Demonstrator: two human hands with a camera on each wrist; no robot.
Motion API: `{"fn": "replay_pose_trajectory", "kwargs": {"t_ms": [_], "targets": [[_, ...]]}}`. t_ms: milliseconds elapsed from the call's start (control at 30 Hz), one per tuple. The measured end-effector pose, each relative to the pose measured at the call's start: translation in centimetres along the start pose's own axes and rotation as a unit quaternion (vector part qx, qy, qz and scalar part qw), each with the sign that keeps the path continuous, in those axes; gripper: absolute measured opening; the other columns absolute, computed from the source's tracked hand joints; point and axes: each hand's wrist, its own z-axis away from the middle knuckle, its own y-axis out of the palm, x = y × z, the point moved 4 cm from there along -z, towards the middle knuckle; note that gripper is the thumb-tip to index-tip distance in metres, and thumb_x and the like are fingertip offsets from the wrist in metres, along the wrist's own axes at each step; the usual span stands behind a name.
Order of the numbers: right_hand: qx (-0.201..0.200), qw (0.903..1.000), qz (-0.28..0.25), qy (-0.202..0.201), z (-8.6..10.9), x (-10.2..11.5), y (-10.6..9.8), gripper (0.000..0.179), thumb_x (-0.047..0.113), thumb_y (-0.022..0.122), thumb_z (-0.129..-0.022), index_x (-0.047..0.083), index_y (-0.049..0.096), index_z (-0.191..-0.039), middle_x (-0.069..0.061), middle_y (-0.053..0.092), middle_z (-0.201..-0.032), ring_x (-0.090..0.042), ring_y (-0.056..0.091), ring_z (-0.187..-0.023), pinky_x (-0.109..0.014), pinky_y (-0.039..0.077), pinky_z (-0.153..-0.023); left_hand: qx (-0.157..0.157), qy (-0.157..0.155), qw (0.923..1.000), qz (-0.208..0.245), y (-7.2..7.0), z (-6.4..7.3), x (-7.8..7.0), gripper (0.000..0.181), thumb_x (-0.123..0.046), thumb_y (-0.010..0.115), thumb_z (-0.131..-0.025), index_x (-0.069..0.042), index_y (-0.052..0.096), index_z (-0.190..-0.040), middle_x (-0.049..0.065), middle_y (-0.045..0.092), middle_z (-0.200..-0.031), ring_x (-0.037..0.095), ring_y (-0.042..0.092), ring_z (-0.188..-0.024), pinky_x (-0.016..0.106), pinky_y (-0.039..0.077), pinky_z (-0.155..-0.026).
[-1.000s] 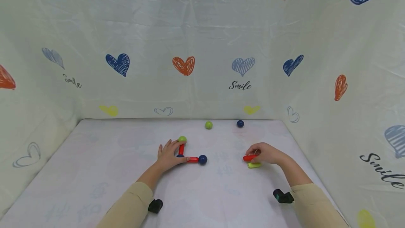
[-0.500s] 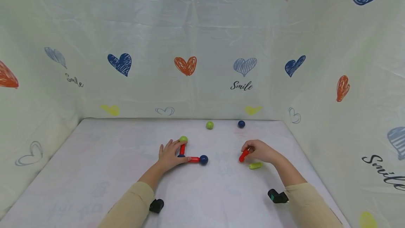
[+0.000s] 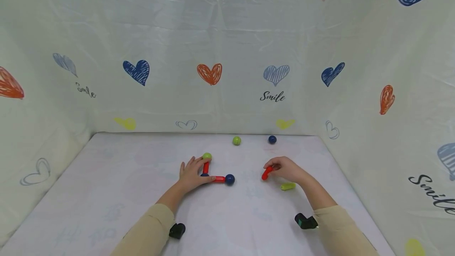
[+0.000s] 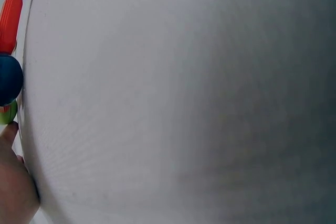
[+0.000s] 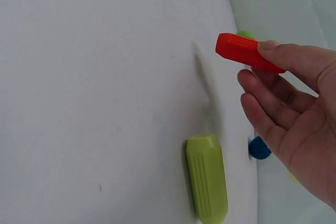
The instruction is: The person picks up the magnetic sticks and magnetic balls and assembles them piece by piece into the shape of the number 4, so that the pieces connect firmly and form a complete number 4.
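Note:
My left hand rests on an L-shaped piece of magnetic-toy-like rods and balls, fingers spread and straight. Its fingertips touch a green ball at the top of one red rod; its thumb lies along a second red rod, which ends in a blue ball. A corner ball, also blue, is partly hidden behind the thumb. To the right, my right hand pinches a loose red rod between thumb and fingers, above the table. Below that hand a lime-green rod lies on the surface.
Toward the back edge of the white table sit a loose green ball and a loose dark blue ball. A heart-printed sheet rises behind and at both sides. Black wrist devices jut below each forearm.
My right hand has lifted the red rod away from beside the lime-green rod and carried it left, turning it from level to slanted. The left hand stays on the L-shaped piece.

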Motion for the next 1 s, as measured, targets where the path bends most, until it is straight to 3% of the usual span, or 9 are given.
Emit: {"fn": "replay_pose_trajectory", "kwargs": {"t_ms": [333, 600, 800, 1000], "targets": [[0.006, 0.998, -0.054, 0.034, -0.6, 0.7, 1.5, 0.019, -0.002, 0.067, -0.087, 0.002, 0.071, -0.105, -0.006, 0.064, -0.105, -0.02, 0.062, -0.089, -0.036, 0.054, -0.083, 0.0, 0.001, 1.0, 0.0, 0.1, 0.1, -0.1, 0.074, -0.049, 0.074, -0.08, -0.017, 0.05, -0.142, 0.017, 0.039, -0.15, 0.044, 0.018, -0.142, 0.069, 0.001, -0.109], [0.009, 0.9956, -0.089, 0.027, -1.5, 0.9, 2.9, 0.018, 0.002, 0.064, -0.089, 0.003, 0.07, -0.106, -0.008, 0.063, -0.108, -0.02, 0.064, -0.089, -0.035, 0.053, -0.084, -0.006, 0.003, 1.0, -0.001, 0.0, 0.1, 0.0, 0.074, -0.049, 0.075, -0.079, -0.016, 0.051, -0.141, 0.018, 0.039, -0.15, 0.045, 0.019, -0.142, 0.069, 0.002, -0.109], [-0.003, 0.9935, -0.113, 0.017, -1.9, 1.5, 3.8, 0.024, 0.0, 0.06, -0.086, 0.001, 0.068, -0.109, -0.011, 0.059, -0.11, -0.02, 0.063, -0.084, -0.032, 0.052, -0.079, -0.008, 0.0, 1.0, -0.001, 0.2, 0.0, 0.0, 0.074, -0.049, 0.075, -0.079, -0.016, 0.05, -0.141, 0.018, 0.039, -0.15, 0.044, 0.018, -0.142, 0.068, 0.001, -0.11], [-0.037, 0.9885, -0.145, 0.02, -2.4, 2.0, 4.7, 0.03, 0.001, 0.059, -0.088, 0.0, 0.064, -0.118, -0.011, 0.058, -0.11, -0.021, 0.065, -0.087, -0.034, 0.054, -0.082, -0.009, -0.003, 1.0, 0.0, 0.2, 0.1, -0.2, 0.075, -0.049, 0.076, -0.078, -0.015, 0.051, -0.14, 0.019, 0.039, -0.15, 0.044, 0.02, -0.142, 0.068, 0.003, -0.11]]}}
